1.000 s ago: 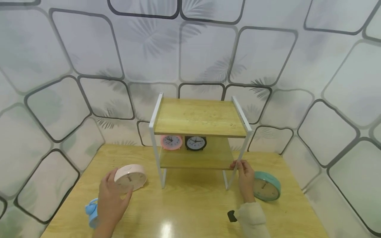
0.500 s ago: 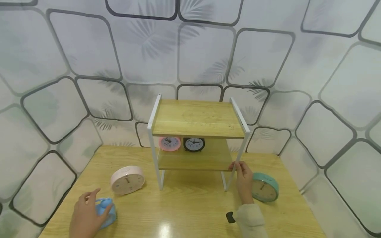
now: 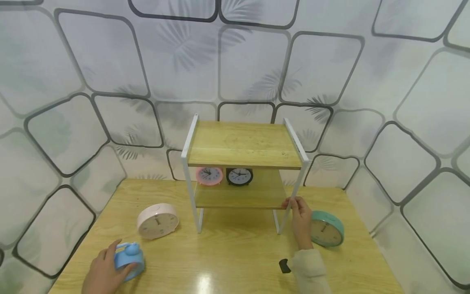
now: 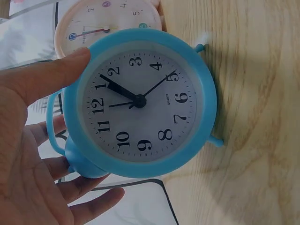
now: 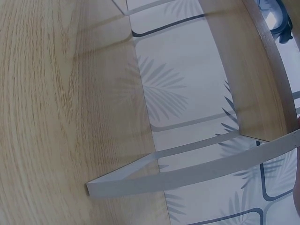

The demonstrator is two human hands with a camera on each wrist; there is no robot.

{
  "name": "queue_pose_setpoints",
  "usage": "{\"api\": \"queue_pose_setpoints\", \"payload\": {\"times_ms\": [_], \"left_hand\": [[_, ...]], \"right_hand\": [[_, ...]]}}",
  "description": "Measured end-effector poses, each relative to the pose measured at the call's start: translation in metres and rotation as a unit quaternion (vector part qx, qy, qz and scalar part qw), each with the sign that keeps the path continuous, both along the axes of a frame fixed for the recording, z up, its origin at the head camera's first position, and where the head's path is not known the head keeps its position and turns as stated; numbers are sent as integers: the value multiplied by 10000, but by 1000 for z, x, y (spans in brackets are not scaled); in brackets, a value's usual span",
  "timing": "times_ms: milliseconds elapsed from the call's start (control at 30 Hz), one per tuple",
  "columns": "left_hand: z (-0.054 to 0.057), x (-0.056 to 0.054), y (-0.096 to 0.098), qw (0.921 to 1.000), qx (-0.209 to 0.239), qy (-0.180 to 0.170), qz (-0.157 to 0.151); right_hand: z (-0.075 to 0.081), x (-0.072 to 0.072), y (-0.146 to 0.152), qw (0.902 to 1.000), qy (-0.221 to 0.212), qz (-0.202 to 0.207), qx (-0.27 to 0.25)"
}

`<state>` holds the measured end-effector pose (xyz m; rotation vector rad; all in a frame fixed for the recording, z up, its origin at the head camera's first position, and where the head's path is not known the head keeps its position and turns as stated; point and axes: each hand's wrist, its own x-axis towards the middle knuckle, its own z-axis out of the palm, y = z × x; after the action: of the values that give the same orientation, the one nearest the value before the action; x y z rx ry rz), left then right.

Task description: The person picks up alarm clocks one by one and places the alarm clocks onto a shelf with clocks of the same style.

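At the lower left of the head view my left hand (image 3: 102, 270) holds a blue alarm clock (image 3: 129, 258) that stands on the table. In the left wrist view the thumb lies at the rim of the alarm clock (image 4: 140, 122), and the fingers reach behind it, near its handle and bell. My right hand (image 3: 302, 220) grips the right white leg of a two-tier wooden shelf (image 3: 242, 147), at the lower board's edge. The right wrist view shows the shelf's leg (image 5: 201, 171), with only a sliver of the hand at the right edge.
A pink clock (image 3: 209, 176) and a black clock (image 3: 239, 177) stand on the lower board. On the table (image 3: 235, 261), a pale pink clock (image 3: 158, 222) is left of the shelf and a green clock (image 3: 327, 229) right of it. A patterned wall (image 3: 253, 65) rises behind.
My left hand has moved from beside the pale pink clock down and left to the blue alarm clock, and closed round it. The right hand stays on the shelf leg.
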<state>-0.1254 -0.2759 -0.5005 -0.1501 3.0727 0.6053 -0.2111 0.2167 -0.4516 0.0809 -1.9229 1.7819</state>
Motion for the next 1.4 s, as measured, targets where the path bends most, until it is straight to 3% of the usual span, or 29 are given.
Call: {"api": "queue_pose_setpoints", "payload": {"times_ms": [267, 433, 567, 733, 800, 1000, 1100, 1233, 1400], "left_hand": [[-3, -3, 5, 9988, 405, 52, 267], [-9, 1, 13, 9942, 593, 576, 689], [-14, 2, 18, 9850, 1054, 877, 1045], [-21, 4, 16, 9655, 2044, 1085, 1197], [-25, 5, 14, 9587, 2381, 997, 1193], [-39, 8, 7, 9405, 3005, 213, 1570], [-46, 9, 2, 9344, 3217, 65, 1529], [-52, 11, -4, 9358, 3286, -286, 1247], [-54, 10, -7, 9386, 3175, -700, 1155]], "right_hand": [[2, 0, -1, 10000, 11, 16, -37], [2, 0, -1, 10000, 23, 31, -48], [2, 1, -2, 10000, -21, 25, -33], [-1, 0, 0, 10000, -19, 23, -38], [-5, -3, 2, 10000, 32, 19, -64], [-19, -11, 8, 9998, 148, 16, -108], [-21, -12, 8, 9997, 212, 39, -107], [-21, -13, 8, 9995, 283, 52, -96], [-22, -15, 8, 9994, 329, 53, -102]]}}
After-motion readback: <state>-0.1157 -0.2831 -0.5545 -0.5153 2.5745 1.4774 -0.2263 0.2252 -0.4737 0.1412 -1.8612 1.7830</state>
